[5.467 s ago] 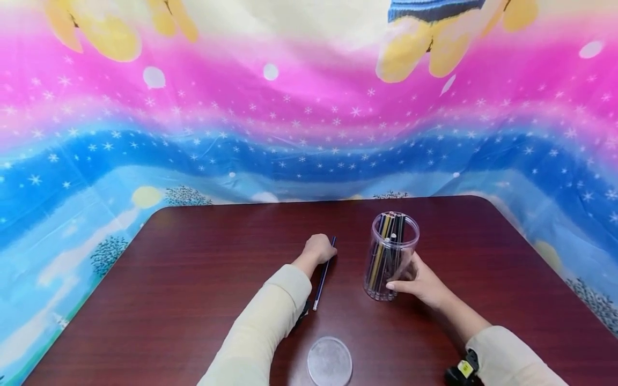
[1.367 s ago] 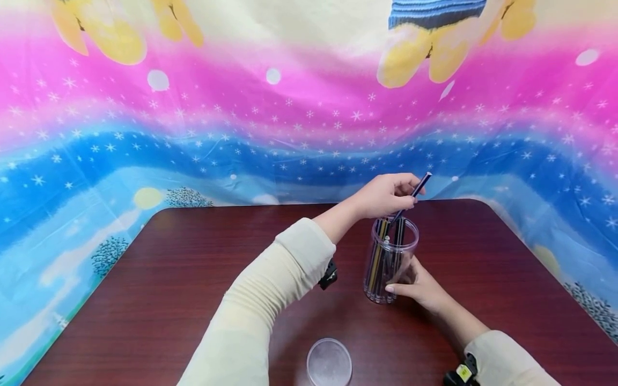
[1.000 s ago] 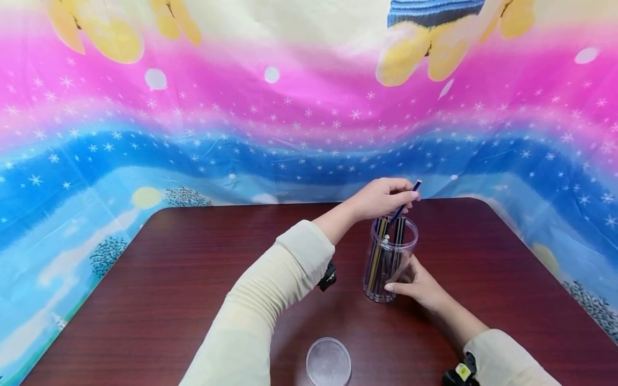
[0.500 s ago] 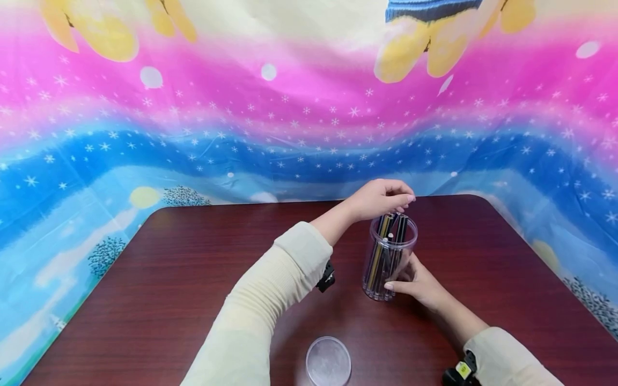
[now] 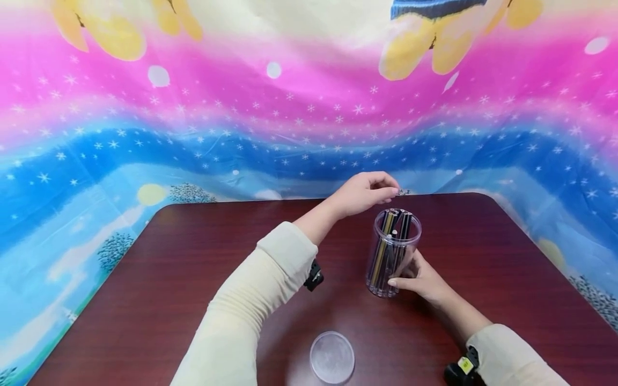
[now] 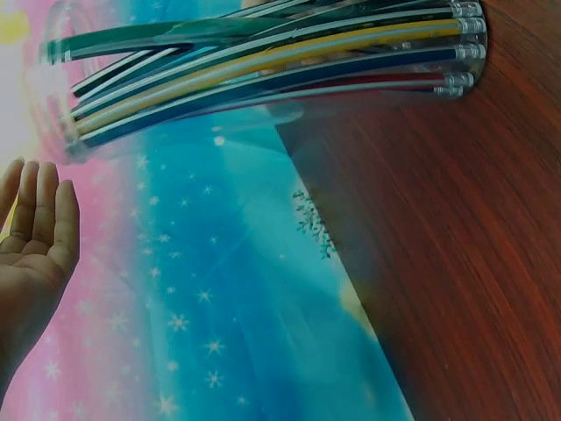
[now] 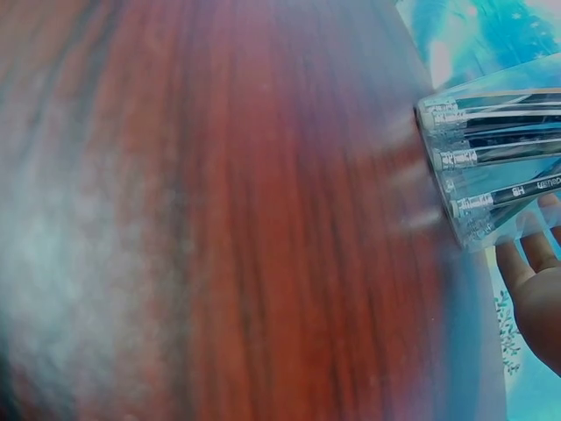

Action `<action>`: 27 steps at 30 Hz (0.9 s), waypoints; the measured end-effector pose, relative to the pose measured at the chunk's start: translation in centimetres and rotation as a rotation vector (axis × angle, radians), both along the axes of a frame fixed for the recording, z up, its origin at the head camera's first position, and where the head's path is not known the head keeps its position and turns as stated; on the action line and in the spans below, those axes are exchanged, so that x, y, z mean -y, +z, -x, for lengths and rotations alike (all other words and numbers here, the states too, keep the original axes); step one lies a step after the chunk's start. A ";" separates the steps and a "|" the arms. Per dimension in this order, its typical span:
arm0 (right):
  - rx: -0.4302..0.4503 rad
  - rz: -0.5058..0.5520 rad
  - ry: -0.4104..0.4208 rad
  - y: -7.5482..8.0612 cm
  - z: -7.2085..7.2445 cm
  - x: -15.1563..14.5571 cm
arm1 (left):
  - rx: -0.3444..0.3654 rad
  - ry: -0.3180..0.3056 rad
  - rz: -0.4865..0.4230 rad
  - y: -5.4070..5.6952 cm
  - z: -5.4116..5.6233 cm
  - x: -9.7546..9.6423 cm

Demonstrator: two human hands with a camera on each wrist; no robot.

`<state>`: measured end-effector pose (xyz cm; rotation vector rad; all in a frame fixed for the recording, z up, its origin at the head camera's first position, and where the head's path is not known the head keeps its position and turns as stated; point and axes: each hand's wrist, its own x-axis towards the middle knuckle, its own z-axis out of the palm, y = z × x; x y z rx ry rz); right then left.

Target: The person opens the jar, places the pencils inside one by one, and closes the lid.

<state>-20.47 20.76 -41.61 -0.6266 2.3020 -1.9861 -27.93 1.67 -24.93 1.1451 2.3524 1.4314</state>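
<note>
A clear plastic jar stands upright on the table, its top uncovered, with several pencils inside, green, yellow, blue and dark. My right hand grips the jar low on its right side, thumb across the front. In the right wrist view, the fingers lie against the jar wall near the pencils' eraser ends. My left hand hovers just left of and above the rim, holding nothing. Its fingers are extended in the left wrist view, apart from the jar.
A round clear lid lies flat on the dark red wooden table, near its front middle. A printed pink and blue cloth hangs behind the table and along its sides. Black wrist cameras sit at both sleeves.
My left hand picked up a dark blue pencil from the table, lowered it into the jar and let go. It has since drawn back left. My right hand has kept its hold on the jar.
</note>
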 end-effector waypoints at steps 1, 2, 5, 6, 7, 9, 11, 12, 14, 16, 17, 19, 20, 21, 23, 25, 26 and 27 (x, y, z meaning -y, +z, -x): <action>-0.003 0.003 0.003 0.0 0.0 0.0 | -0.009 0.009 0.002 0.0 0.0 0.2; -0.010 0.009 0.008 0.0 0.0 0.0 | -0.015 0.017 0.008 0.1 0.0 0.5; -0.011 0.014 0.011 0.0 0.1 0.1 | -0.029 0.039 0.027 0.2 -0.4 1.5; -0.012 0.009 0.010 0.1 0.1 0.1 | -0.027 0.045 0.029 0.3 -0.6 1.9; -0.011 0.007 0.010 0.1 0.0 0.2 | -0.024 0.051 0.031 0.3 -0.8 2.3; -0.010 -0.005 0.009 0.1 0.0 0.1 | -0.014 0.054 0.024 0.4 -1.3 3.0; -0.009 -0.015 0.003 0.2 -0.1 0.1 | -0.005 0.053 0.018 0.4 -1.6 3.7; -0.010 -0.022 0.000 0.3 -0.1 0.0 | -0.005 0.050 0.018 0.4 -1.8 4.0; 0.001 -0.027 -0.003 0.3 -0.2 0.0 | -0.005 0.043 0.023 0.3 -2.2 4.6; 0.015 -0.037 -0.006 0.3 -0.2 0.0 | -0.014 0.034 0.034 0.2 -2.6 5.3; 0.022 -0.042 -0.008 0.3 -0.2 0.0 | -0.020 0.029 0.038 0.1 -2.9 5.6; 0.028 -0.049 -0.008 0.4 -0.2 0.0 | -0.025 0.015 0.042 -0.1 -3.4 6.3; 0.030 -0.055 -0.010 0.4 -0.2 -0.1 | -0.025 0.007 0.044 -0.2 -3.7 6.6; 0.032 -0.055 -0.009 0.4 -0.2 -0.1 | -0.029 0.001 0.047 -0.2 -3.9 6.9; 0.034 -0.050 -0.009 0.5 -0.1 -0.1 | -0.030 -0.011 0.051 -0.4 -4.3 7.4; 0.035 -0.040 -0.007 0.5 -0.1 0.0 | -0.030 -0.021 0.056 -0.6 -4.7 7.9; 0.033 -0.037 -0.006 0.6 -0.1 0.0 | -0.039 -0.023 0.060 -0.8 -4.9 8.2; 0.031 -0.034 -0.004 0.6 -0.1 0.1 | -0.048 -0.025 0.065 -0.9 -5.0 8.4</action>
